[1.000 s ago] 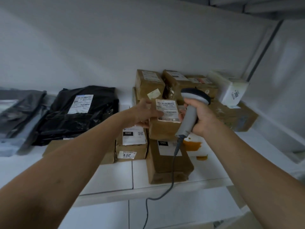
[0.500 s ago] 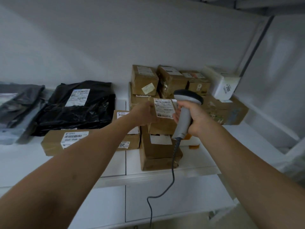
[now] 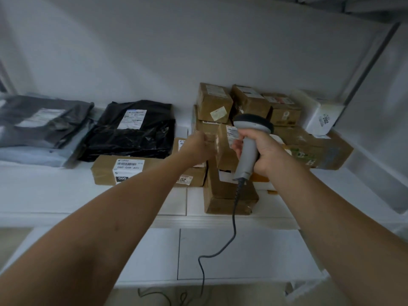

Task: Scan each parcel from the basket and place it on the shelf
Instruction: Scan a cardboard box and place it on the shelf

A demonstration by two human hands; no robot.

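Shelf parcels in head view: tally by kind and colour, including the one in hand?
Brown cardboard boxes: 9, counting the box in the left hand
White boxes: 2, one mostly hidden behind the scanner
Black poly bags: 1
Grey poly bags: 2
Total: 14 in view; the stacks may hide more

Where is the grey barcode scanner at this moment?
In the head view the grey scanner is right of centre, gripped upright by the right hand, just right of the small brown parcel that the left hand holds over the shelf.
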